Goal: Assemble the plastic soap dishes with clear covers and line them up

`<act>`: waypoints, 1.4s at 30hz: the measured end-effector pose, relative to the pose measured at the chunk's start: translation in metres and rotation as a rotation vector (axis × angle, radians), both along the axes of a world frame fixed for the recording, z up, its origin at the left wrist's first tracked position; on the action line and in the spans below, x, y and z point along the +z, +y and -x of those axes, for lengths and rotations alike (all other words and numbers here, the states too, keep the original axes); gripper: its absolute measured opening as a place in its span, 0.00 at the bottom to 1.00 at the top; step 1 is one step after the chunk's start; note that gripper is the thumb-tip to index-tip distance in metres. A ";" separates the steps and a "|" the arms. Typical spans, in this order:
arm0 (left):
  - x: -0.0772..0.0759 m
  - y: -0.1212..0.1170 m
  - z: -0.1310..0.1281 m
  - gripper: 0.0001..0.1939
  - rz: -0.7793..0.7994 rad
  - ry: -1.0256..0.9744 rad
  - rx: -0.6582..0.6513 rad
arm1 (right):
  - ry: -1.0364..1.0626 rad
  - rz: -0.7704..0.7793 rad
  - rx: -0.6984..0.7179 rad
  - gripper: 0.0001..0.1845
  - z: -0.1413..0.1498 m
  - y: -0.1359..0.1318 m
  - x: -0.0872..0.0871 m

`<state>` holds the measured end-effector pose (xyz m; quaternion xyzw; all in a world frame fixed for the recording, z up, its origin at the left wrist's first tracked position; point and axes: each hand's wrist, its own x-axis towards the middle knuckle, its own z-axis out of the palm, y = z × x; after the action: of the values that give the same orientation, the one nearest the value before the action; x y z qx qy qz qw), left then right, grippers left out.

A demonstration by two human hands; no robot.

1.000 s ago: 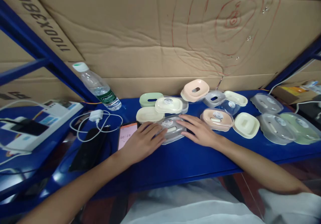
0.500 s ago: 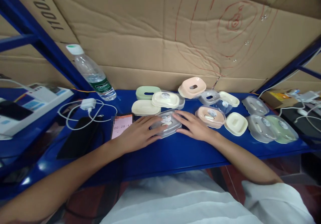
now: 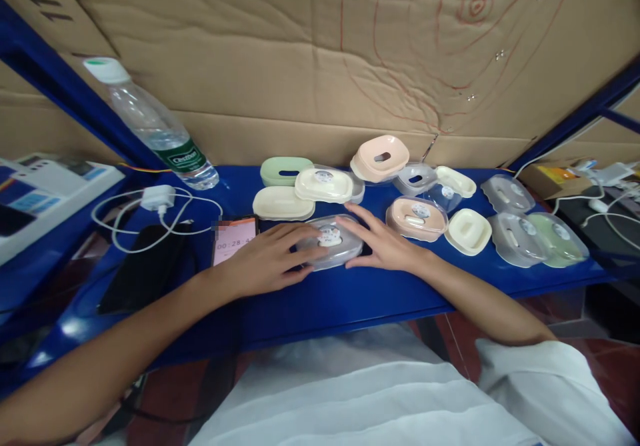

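A grey soap box (image 3: pixel 334 255) with a clear lid and a round sticker lies on the blue shelf in front of me. My left hand (image 3: pixel 267 256) grips its left side, fingers reaching over the lid. From the right, my right hand (image 3: pixel 387 241) holds the same box, fingers on the far edge and thumb on the near corner. Behind it are a cream tray (image 3: pixel 283 204), a cream soap box part (image 3: pixel 324 185) under a clear lid, and a green part (image 3: pixel 286 171). To the right sits a pink lidded soap box (image 3: pixel 416 219) beside a cream tray (image 3: pixel 469 231).
A water bottle (image 3: pixel 175 146) stands at the back left, near a white charger (image 3: pixel 158 197) with a coiled cable. A phone (image 3: pixel 235 239) showing a timer lies by my left hand; a dark phone (image 3: pixel 140 273) is farther left. Grey (image 3: pixel 517 239) and green (image 3: pixel 559 239) soap boxes occupy the right.
The view has shifted slightly. My right hand's fingers have spread and shifted a little on the lid. Both hands stay at the grey soap box, which remains in about the same place.
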<state>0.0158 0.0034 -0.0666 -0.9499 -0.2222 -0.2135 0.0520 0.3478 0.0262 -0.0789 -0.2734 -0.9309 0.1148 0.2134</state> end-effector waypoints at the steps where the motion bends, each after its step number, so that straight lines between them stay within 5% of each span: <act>1: 0.000 -0.001 -0.001 0.22 -0.007 0.001 -0.016 | 0.001 0.030 0.017 0.58 0.000 0.000 -0.001; 6: 0.000 -0.005 -0.002 0.21 -0.093 -0.067 -0.045 | -0.032 0.027 0.065 0.48 -0.005 0.000 0.009; 11: 0.012 -0.014 0.009 0.32 -0.309 -0.322 0.031 | 0.002 -0.279 -0.064 0.41 -0.031 -0.020 0.068; 14: 0.019 -0.019 0.011 0.34 -0.372 -0.369 0.032 | 0.117 -0.461 -0.257 0.48 -0.072 -0.027 0.101; 17: 0.018 -0.016 0.009 0.25 -0.316 -0.269 0.041 | 0.124 -0.667 -0.488 0.53 -0.141 -0.006 0.113; 21: 0.007 -0.009 0.006 0.19 -0.230 -0.223 -0.007 | -0.081 -0.506 -1.067 0.53 -0.243 0.054 0.110; 24: 0.004 -0.006 0.006 0.17 -0.217 -0.229 -0.007 | -0.235 -0.266 -1.251 0.52 -0.285 0.086 0.103; 30: 0.007 -0.005 0.003 0.12 -0.249 -0.218 -0.020 | -0.549 -0.133 -1.217 0.42 -0.285 0.098 0.086; 42: 0.006 -0.004 -0.003 0.09 -0.175 -0.099 -0.028 | -0.385 -0.061 -1.114 0.43 -0.262 0.074 0.062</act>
<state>0.0191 -0.0010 -0.0608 -0.9330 -0.1917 -0.2796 0.1206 0.6101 0.0999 -0.0165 -0.7307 -0.6720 -0.0931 0.0767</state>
